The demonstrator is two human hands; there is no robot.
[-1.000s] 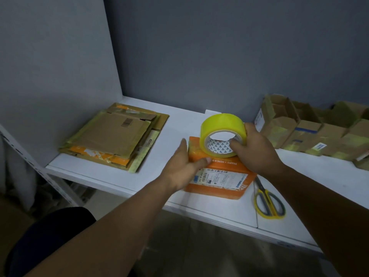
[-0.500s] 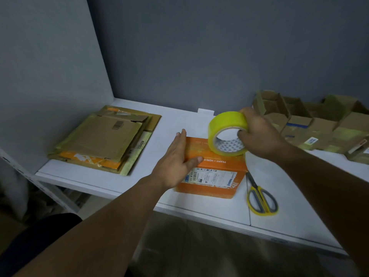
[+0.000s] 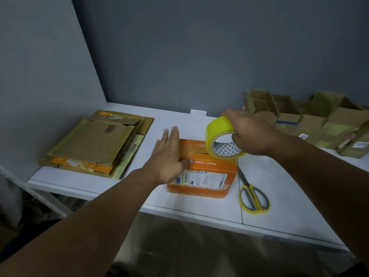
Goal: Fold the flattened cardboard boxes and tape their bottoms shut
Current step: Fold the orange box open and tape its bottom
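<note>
- Tape roll [image 3: 216, 129] has shifted right along the top of the orange box [image 3: 215, 166] since a second ago; it was over the middle of the top and is now at the box's far right corner.
- Right hand [image 3: 253, 134] went with it. It grips the roll from above and from the right, fingers curled over the rim.
- Left hand [image 3: 169, 154] stays on the left part of the box top. It lies flat with fingers straight and pointing away, thumb spread toward the front edge of the top.
- Head view: the roll stands on edge, tilted, with its lower rim touching the box top. Whether a tape strip runs from it is not clear.
- Orange box sits near the front edge of the white counter [image 3: 289, 196], about mid-width, with a shipping label on its front face.
- Stack of flattened boxes [image 3: 93, 144] lies in the counter's far left corner, well apart from the orange box.
- Folded boxes [image 3: 311, 124] stand in a row along the back edge at the right, behind the right hand.
- Scissors [image 3: 251, 189] with yellow handles lie just beside the box's right side, handles toward the front edge.
</note>
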